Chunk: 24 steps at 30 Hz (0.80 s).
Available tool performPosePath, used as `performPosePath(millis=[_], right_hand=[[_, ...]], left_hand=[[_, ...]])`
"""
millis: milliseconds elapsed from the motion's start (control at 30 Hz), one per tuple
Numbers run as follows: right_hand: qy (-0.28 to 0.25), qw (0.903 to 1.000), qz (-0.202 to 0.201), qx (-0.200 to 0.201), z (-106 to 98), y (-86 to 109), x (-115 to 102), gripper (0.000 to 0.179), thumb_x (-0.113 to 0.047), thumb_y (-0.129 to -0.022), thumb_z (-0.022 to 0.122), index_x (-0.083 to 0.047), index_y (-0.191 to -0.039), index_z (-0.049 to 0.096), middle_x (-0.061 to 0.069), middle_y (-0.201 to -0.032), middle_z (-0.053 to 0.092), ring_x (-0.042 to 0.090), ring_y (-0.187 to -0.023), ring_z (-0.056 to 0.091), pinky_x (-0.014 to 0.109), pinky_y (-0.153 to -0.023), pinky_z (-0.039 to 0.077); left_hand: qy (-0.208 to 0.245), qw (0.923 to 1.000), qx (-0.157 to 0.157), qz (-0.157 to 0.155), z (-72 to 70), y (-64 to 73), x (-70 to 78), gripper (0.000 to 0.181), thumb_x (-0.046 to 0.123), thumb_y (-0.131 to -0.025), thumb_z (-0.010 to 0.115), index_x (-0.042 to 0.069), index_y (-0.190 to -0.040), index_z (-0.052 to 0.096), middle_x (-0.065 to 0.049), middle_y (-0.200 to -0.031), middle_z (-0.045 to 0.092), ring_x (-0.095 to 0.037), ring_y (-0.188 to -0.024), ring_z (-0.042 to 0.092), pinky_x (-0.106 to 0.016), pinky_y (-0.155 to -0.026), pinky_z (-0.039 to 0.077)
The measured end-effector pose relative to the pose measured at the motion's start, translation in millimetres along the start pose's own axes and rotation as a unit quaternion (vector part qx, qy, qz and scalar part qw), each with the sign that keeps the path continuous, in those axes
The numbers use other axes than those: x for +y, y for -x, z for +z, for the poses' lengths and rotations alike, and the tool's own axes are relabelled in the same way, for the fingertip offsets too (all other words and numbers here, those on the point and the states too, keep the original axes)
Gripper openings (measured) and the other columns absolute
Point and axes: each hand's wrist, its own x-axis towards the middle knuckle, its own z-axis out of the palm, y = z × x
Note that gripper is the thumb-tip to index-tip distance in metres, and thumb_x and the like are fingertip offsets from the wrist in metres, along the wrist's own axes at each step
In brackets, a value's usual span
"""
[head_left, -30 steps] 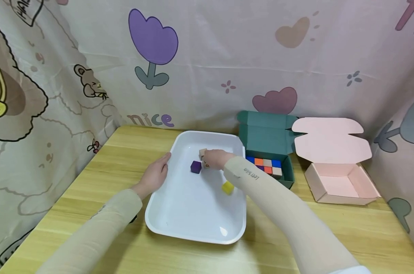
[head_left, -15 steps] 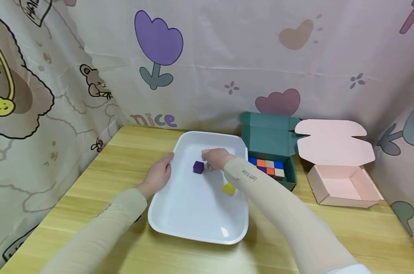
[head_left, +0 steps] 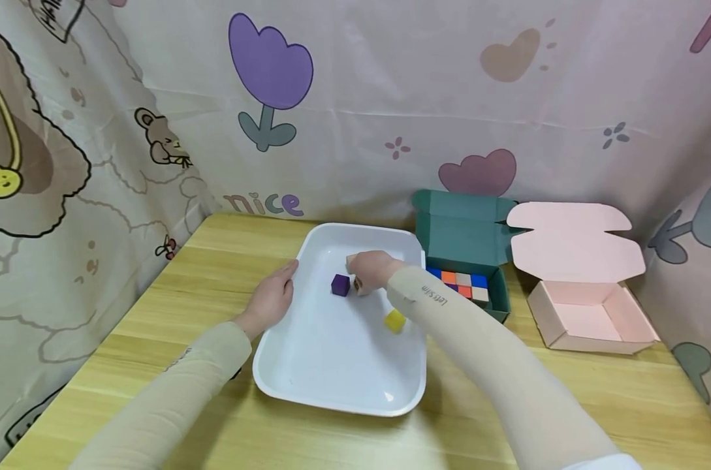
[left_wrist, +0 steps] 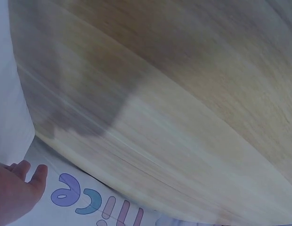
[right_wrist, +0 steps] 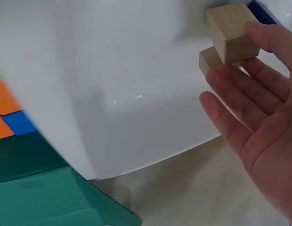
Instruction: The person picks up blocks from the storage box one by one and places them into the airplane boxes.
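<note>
The head view looks forward and down at the tray [head_left: 331, 365], mid-frame. The left-wrist view, close over the bench [left_wrist: 193, 141], shares lettering [left_wrist: 66, 189], its lower left, with the head's; the right-wrist view, close over the tray, shares the green box [right_wrist: 42, 202], its lower left.

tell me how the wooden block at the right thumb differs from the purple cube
Colour: the wooden block is pale with visible grain; the purple cube is dark. State: the right hand holds the wooden block, while the purple cube rests unheld in the white tray. Shared: both look cube-shaped.
</note>
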Motion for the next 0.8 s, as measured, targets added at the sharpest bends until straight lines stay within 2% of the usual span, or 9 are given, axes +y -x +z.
performPosePath(millis=[100,267,367,433,567,600,633,700,800], right_hand=[[-0.018,0.9998,-0.006,0.001,-5,6.4,4,0.044,-0.025,-0.085,0.069,-0.016,-0.128,0.058,0.000,-0.098,0.066,0.016,-0.088,0.054,0.027,-0.089,0.050],[-0.046,0.9987,-0.009,0.020,-19,20.0,10,0.021,-0.022,-0.084,0.068,-0.014,-0.103,0.067,-0.002,-0.087,0.066,0.015,-0.081,0.055,0.026,-0.075,0.050],[-0.054,0.9978,-0.009,0.037,-30,31.9,14,0.012,-0.022,-0.085,0.067,-0.013,-0.094,0.064,-0.002,-0.085,0.064,0.016,-0.078,0.055,0.025,-0.073,0.050],[-0.059,0.9968,-0.018,0.052,-37,40.8,20,0.008,-0.019,-0.086,0.064,-0.012,-0.090,0.061,-0.001,-0.080,0.060,0.015,-0.075,0.052,0.024,-0.068,0.047],[-0.085,0.9929,-0.023,0.080,-45,57.2,38,0.010,-0.020,-0.087,0.062,-0.012,-0.084,0.057,-0.001,-0.076,0.054,0.014,-0.071,0.050,0.023,-0.063,0.042],[-0.090,0.9918,-0.025,0.087,-45,61.3,43,0.011,-0.020,-0.086,0.062,-0.012,-0.081,0.056,0.000,-0.074,0.052,0.014,-0.070,0.049,0.023,-0.062,0.040],[-0.097,0.9907,-0.023,0.092,-45,65.1,48,0.013,-0.021,-0.086,0.063,-0.012,-0.081,0.056,-0.001,-0.074,0.052,0.014,-0.069,0.049,0.024,-0.062,0.040],[-0.103,0.9892,-0.019,0.103,-45,73.5,57,0.014,-0.021,-0.086,0.064,-0.011,-0.080,0.056,0.000,-0.073,0.052,0.014,-0.069,0.050,0.025,-0.062,0.040],[-0.101,0.9875,-0.018,0.119,-43,85.5,71,0.014,-0.019,-0.085,0.064,-0.010,-0.078,0.055,0.000,-0.068,0.048,0.015,-0.067,0.049,0.025,-0.061,0.038]], left_hand=[[0.000,1.0000,-0.001,0.003,-0.3,-1.1,1.6,0.045,0.006,-0.098,0.034,-0.005,-0.141,0.034,-0.021,-0.147,0.035,-0.037,-0.133,0.037,-0.047,-0.105,0.044],[-0.003,0.9999,-0.010,0.009,-2.9,-2.1,2.6,0.045,0.006,-0.098,0.034,-0.006,-0.141,0.033,-0.022,-0.147,0.034,-0.038,-0.129,0.043,-0.046,-0.099,0.049],[-0.008,0.9996,-0.021,0.017,-6.6,-1.4,1.5,0.044,0.005,-0.098,0.034,-0.008,-0.141,0.033,-0.023,-0.147,0.034,-0.039,-0.129,0.042,-0.047,-0.099,0.048],[-0.008,0.9994,-0.025,0.024,-8.9,-1.1,0.8,0.044,0.004,-0.098,0.034,-0.009,-0.140,0.033,-0.024,-0.146,0.034,-0.040,-0.132,0.036,-0.049,-0.104,0.044],[0.007,0.9990,-0.036,0.025,-10.9,-0.8,1.0,0.045,0.004,-0.098,0.033,-0.010,-0.140,0.032,-0.026,-0.146,0.032,-0.042,-0.133,0.036,-0.048,-0.101,0.046],[0.012,0.9989,-0.040,0.023,-10.9,-1.3,0.8,0.045,0.004,-0.098,0.032,-0.010,-0.140,0.031,-0.027,-0.146,0.032,-0.042,-0.132,0.036,-0.048,-0.101,0.046],[0.018,0.9986,-0.046,0.016,-11.0,-1.7,0.6,0.046,0.005,-0.098,0.032,-0.009,-0.141,0.030,-0.027,-0.147,0.032,-0.043,-0.127,0.043,-0.048,-0.098,0.048],[0.032,0.9979,-0.056,-0.006,-11.8,-3.3,1.0,0.048,0.007,-0.097,0.032,-0.008,-0.143,0.027,-0.028,-0.146,0.034,-0.042,-0.109,0.056,-0.046,-0.085,0.053],[0.053,0.9959,-0.061,-0.040,-13.0,-8.5,3.9,0.052,0.011,-0.098,0.033,-0.008,-0.145,0.021,-0.029,-0.145,0.035,-0.044,-0.106,0.055,-0.050,-0.090,0.053]])
